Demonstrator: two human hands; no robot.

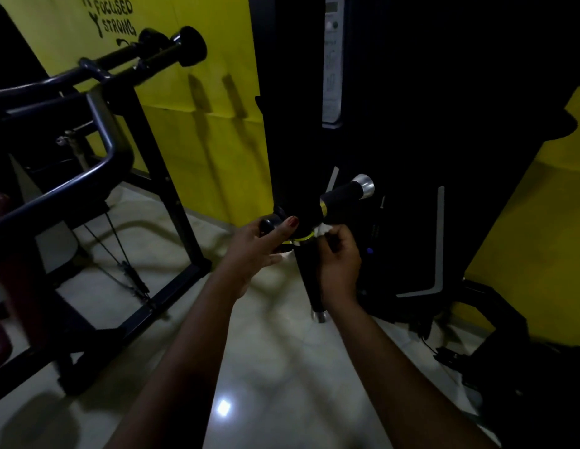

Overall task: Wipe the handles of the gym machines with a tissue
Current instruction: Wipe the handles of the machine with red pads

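Note:
A black machine handle with two foam grips stands in the middle of the head view. One grip (342,193) points up and right to a silver end cap, the other (309,273) points down to a silver cap. Yellow rings mark their joint. My right hand (338,259) pinches a white tissue (324,229) against the joint at the top of the lower grip. My left hand (261,246) rests on the left side of the joint by a black knob (268,224), thumb up, fingers loosely extended.
A tall black weight-stack machine (395,124) stands right behind the handle. A black tubular machine frame (97,163) with cables fills the left. Yellow wall (210,92) behind, pale glossy floor (269,367) below, more black equipment (508,351) at the lower right.

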